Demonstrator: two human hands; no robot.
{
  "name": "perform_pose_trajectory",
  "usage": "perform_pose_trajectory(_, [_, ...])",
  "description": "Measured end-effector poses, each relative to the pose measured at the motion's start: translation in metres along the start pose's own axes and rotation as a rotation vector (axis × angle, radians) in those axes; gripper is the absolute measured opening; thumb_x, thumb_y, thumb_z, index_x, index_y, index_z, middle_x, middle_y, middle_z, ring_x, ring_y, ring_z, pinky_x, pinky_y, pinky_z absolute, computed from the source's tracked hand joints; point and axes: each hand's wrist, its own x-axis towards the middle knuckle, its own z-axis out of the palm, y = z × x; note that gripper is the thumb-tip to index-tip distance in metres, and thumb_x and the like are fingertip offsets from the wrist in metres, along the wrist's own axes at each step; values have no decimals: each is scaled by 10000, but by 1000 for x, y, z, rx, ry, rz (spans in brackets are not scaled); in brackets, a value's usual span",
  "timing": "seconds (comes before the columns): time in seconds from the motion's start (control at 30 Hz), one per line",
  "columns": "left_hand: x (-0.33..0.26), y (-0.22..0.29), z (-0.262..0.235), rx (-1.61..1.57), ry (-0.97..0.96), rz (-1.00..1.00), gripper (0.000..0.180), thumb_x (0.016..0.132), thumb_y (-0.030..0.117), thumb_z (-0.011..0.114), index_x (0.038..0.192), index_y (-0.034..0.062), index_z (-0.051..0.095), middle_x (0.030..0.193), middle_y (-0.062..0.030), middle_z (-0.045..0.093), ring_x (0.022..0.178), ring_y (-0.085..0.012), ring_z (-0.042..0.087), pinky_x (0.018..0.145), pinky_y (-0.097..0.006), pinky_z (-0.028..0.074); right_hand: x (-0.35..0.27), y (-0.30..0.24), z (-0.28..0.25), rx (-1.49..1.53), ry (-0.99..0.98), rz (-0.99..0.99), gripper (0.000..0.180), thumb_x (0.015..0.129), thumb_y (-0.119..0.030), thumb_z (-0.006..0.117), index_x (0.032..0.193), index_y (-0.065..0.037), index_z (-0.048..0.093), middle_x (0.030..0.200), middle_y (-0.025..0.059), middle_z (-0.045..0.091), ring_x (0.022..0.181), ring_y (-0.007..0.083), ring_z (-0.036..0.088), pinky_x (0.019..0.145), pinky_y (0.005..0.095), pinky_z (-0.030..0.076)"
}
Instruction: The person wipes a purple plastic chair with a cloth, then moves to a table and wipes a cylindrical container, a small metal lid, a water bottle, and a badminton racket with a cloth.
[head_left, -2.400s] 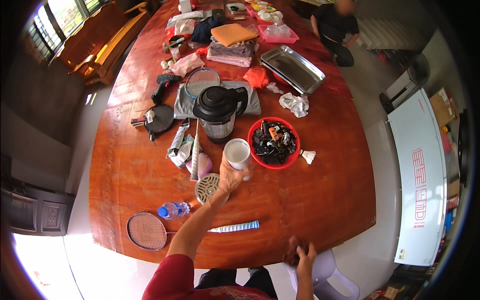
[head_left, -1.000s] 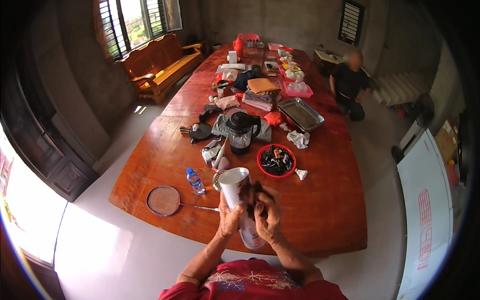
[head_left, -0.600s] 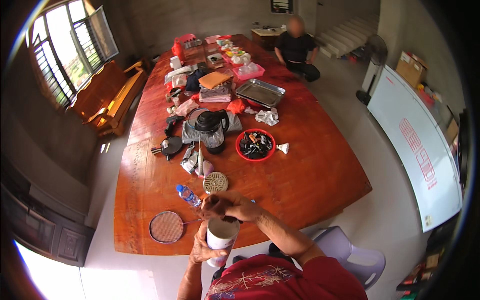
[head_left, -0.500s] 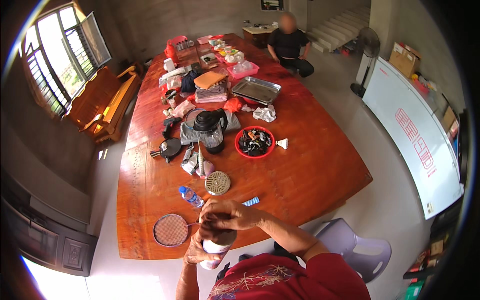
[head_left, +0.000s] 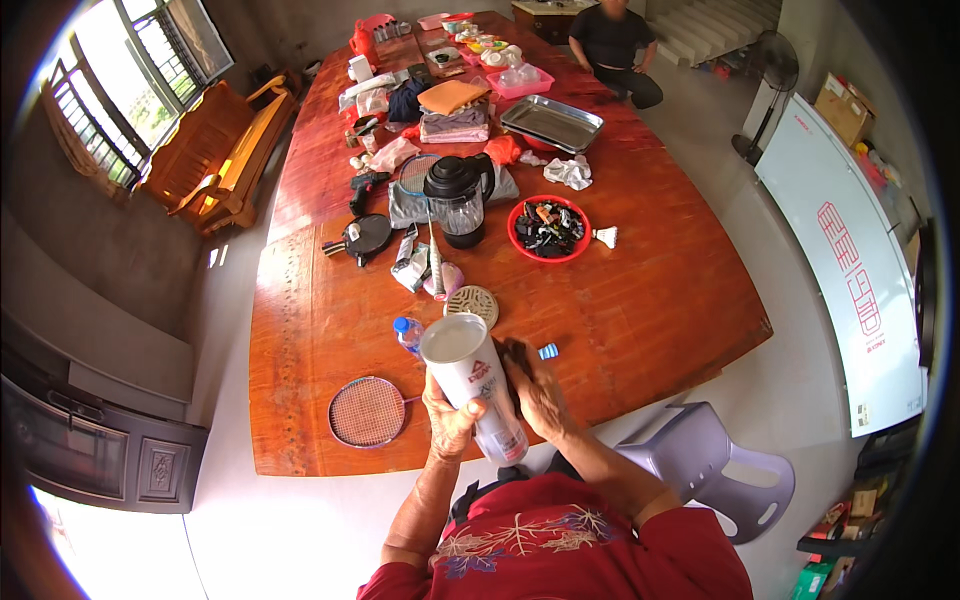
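A white and grey shuttlecock tube (head_left: 480, 385) is tilted in front of my chest, its pale round end facing up and away from me. My left hand (head_left: 450, 415) is wrapped around its left side, thumb across the front. Against the tube's right side my right hand (head_left: 540, 400) is closed, its fingers dark in shadow and partly hidden. Just beyond the tube stands a blue-capped water bottle (head_left: 405, 330), partly covered by it. A badminton racket (head_left: 367, 411) lies flat to the left, near the table edge.
A round metal drain cover (head_left: 472, 303), a blender jug (head_left: 458, 205) and a red bowl (head_left: 549, 229) of small dark items sit farther up the table (head_left: 640, 320). A shuttlecock (head_left: 606, 237) lies beside the bowl. A purple chair (head_left: 690, 450) stands at right; a person (head_left: 614, 50) sits beyond.
The tube has turned and risen, so its round end now shows. My right hand has come off the top to its right side. The view has shifted, and the table appears higher.
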Motion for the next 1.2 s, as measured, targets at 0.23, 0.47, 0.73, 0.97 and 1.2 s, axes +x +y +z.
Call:
perform_pose_trajectory(0.23, [43,-26,9,3,94,171,786,684,485,732,1176,-37,408,993,-165,590,848,-257,616,726,-356,524,-28,53,-52,675,-109,927,287,925,-298,461,1106,-83,518,702,82,589,405,153,514,343,273,413])
perform_pose_trajectory(0.47, [94,-114,19,416,293,105,629,716,338,724,1138,-39,449,989,-146,582,854,-221,573,735,-353,480,35,110,-142,752,-88,980,173,912,-172,489,1014,-43,543,719,47,587,538,148,530,503,284,465])
perform_pose_trajectory(0.73, [170,-205,79,502,545,-92,622,646,159,785,1127,-25,435,1007,-120,525,899,-210,519,795,-359,452,137,253,-338,-759,-208,507,112,846,-124,548,928,-49,560,821,88,605,687,233,609,518,345,483])
perform_pose_trajectory(0.97, [199,-250,94,673,540,-91,614,657,100,731,1171,-23,420,1057,-131,538,945,-221,532,842,-357,447,220,350,-453,-1637,-292,270,279,735,-110,636,1004,-107,564,1010,134,493,975,324,461,783,483,395])
perform_pose_trajectory(1.2, [187,-281,51,774,527,-256,597,771,205,699,1292,76,438,1189,-185,517,911,-221,562,813,-354,487,358,353,-416,-1650,-305,393,460,663,-342,706,1065,-175,557,1186,147,417,1045,344,391,791,492,330])
